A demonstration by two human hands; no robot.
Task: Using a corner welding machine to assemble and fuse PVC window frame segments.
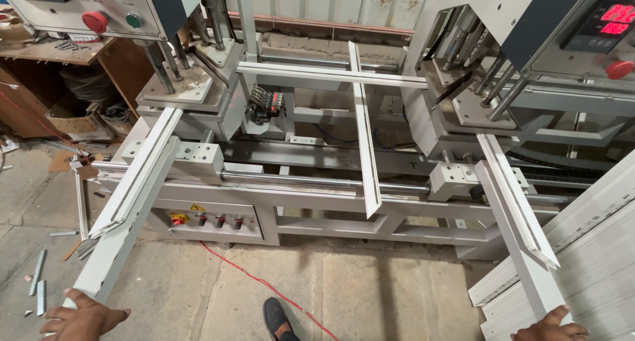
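Note:
My left hand [83, 320] rests with spread fingers on the near end of the grey left support arm [126, 235] of a large welding machine [311, 189]. My right hand [552, 328] lies on the near end of the right support arm [522, 261]. A white plastic profile [135, 172] lies along the left arm, and another white profile [516, 199] lies along the right arm. A T-shaped white profile piece [364, 136] sits between the two machine heads. Neither hand grips anything.
A stack of white profiles [582, 248] leans at the right. A red cable [264, 285] crosses the concrete floor near my black shoe [276, 318]. Offcuts [36, 281] lie at the left, beside a wooden workbench [59, 56] and control panels with red buttons [94, 20].

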